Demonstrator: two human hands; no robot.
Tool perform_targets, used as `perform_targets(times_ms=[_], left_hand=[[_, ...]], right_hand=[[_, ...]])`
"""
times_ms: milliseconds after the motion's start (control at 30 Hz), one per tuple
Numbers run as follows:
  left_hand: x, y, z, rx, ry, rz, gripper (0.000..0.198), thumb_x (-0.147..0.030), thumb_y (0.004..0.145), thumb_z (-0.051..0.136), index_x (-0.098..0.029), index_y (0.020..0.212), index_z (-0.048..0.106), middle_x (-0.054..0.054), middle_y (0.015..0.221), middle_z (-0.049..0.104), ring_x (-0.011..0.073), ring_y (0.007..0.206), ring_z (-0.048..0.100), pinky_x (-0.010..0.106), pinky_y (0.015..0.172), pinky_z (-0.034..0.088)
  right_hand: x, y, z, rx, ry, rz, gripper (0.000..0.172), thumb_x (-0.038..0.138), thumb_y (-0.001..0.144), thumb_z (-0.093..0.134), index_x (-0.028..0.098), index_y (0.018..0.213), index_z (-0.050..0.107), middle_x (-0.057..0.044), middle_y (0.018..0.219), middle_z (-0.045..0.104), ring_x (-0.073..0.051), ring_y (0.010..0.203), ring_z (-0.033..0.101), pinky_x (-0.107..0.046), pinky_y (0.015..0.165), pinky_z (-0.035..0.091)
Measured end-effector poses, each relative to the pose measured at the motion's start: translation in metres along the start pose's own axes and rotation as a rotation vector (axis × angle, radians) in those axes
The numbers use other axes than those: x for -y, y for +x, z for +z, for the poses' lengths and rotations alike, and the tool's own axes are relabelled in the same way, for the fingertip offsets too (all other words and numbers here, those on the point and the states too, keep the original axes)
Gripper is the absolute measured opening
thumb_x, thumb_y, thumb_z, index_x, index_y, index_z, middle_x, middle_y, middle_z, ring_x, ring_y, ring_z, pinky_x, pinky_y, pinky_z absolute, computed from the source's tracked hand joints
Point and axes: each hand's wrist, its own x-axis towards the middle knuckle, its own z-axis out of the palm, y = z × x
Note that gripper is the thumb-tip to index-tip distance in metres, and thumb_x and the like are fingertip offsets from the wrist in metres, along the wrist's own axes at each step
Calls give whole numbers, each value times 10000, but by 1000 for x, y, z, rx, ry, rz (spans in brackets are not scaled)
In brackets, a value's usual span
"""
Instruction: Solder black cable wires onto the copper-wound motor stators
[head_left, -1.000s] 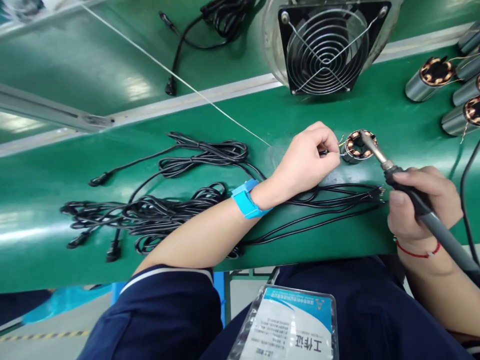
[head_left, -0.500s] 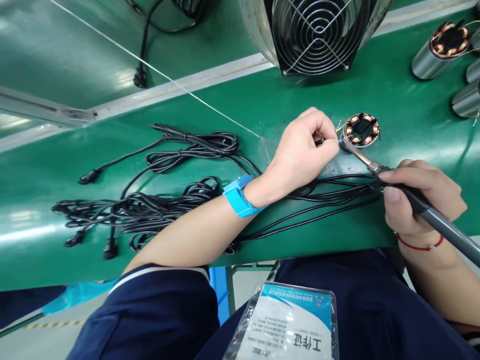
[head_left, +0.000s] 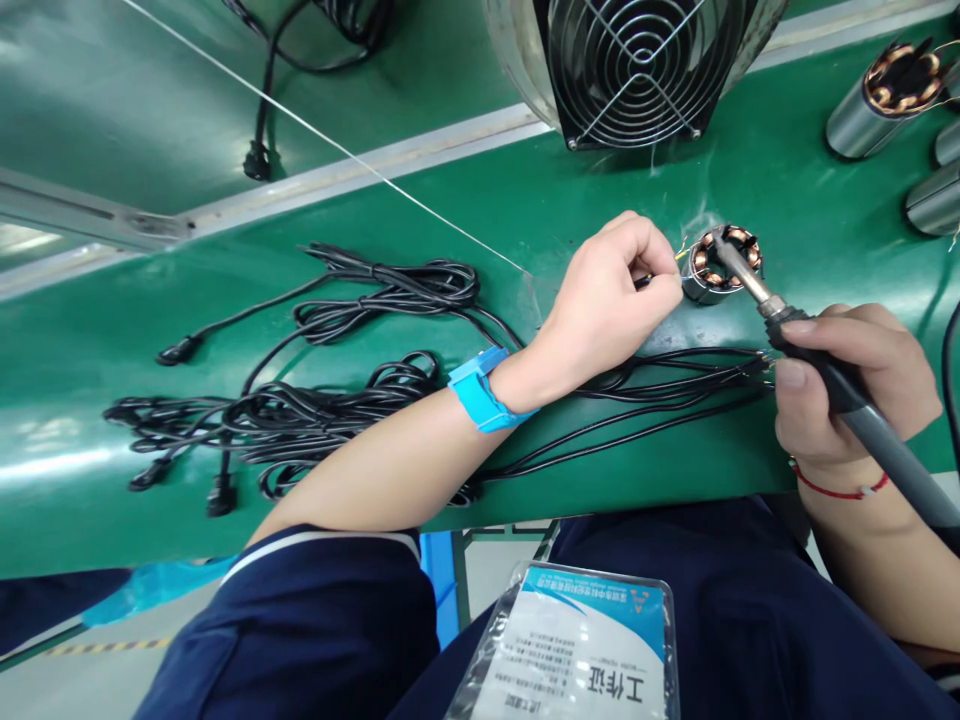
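My right hand (head_left: pixel 855 385) is wrapped round the dark handle of a soldering iron (head_left: pixel 832 375). The iron's metal tip lies over the copper-wound ring of a motor stator (head_left: pixel 709 285), with a wisp of smoke around it. My left hand (head_left: pixel 619 290), with a blue wrist strap (head_left: pixel 484 390), pinches thin wires (head_left: pixel 681 255) at the stator's left side. A dark cable end shows between those fingers. Several black power cables (head_left: pixel 660 385) run along the green bench below both hands. Their stripped ends lie near my right fingers.
A fan with a wire guard (head_left: pixel 637 75) stands at the back of the bench. Several more stators (head_left: pixel 870 110) are at the far right. Bundled black cables (head_left: pixel 315 420) with plugs cover the left. A thin white cord (head_left: pixel 330 140) stretches across the upper left.
The soldering iron's tip has moved from the wires beside my left fingertips up and right onto the stator's top. Smoke now shows there. My left hand has barely moved.
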Motion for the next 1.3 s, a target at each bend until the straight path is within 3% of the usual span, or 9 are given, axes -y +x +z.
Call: perform_targets(times_ms=[167,300,467,700,833,933,1000,1100,1300], left_hand=[[1,0,0,-2,15,16,211,10,700,541,-175,612,488,-3,705,528,129,771,574,271,714,460],[3,1,0,-11,33,33,204,-11,709,559,-180,618,486,-3,706,537,130,748,564,278,705,462],[5,2,1,-9,58,42,182,-26,695,572,-178,630,497,2,717,564,134,727,553,281,685,464],[3,1,1,-13,45,26,173,-41,706,582,-178,653,491,-3,732,562,123,740,540,256,711,457],[-1,1,-2,31,-78,-96,151,-53,738,587,-180,781,518,-5,822,580,85,700,520,215,682,443],[-2,7,-7,137,-193,-256,169,-72,762,588,-172,880,520,-13,823,593,52,588,498,191,580,423],[-2,13,-12,287,-253,-365,53,-102,805,558,-145,801,526,-5,744,592,53,549,509,195,549,430],[-2,20,-20,430,-378,-442,179,-134,842,543,-125,665,518,-1,657,573,49,529,510,188,527,426],[-9,21,-23,238,-457,-571,215,-117,811,583,-127,603,526,-48,517,461,21,446,384,160,433,254]], right_hand=[[0,-2,5,73,-29,32,440,158,833,642,264,1257,592,-22,914,701,-156,723,636,-319,641,553],[5,4,7,110,25,173,491,243,918,578,361,1379,455,12,1117,691,-184,862,711,-347,722,598],[10,36,2,304,-66,304,305,239,945,513,302,1243,521,16,1017,715,-198,944,699,-382,853,575],[3,46,15,347,-71,324,381,183,857,568,258,1223,488,2,956,698,-205,936,674,-415,881,546],[-3,43,17,289,-33,334,386,174,846,559,258,1216,491,7,933,702,-179,867,682,-372,804,564],[-11,44,19,313,-81,318,468,165,823,547,272,1267,443,-36,1085,683,-208,950,671,-435,860,542],[-17,45,22,377,-115,268,533,184,798,557,269,1300,399,-64,1190,649,-250,1048,640,-507,912,505],[-24,41,31,421,-142,177,573,210,772,580,256,1309,386,-67,1189,651,-279,1096,609,-543,940,467],[-28,30,35,314,-217,99,526,223,800,592,298,1291,421,-31,975,692,-268,926,601,-505,882,454]])
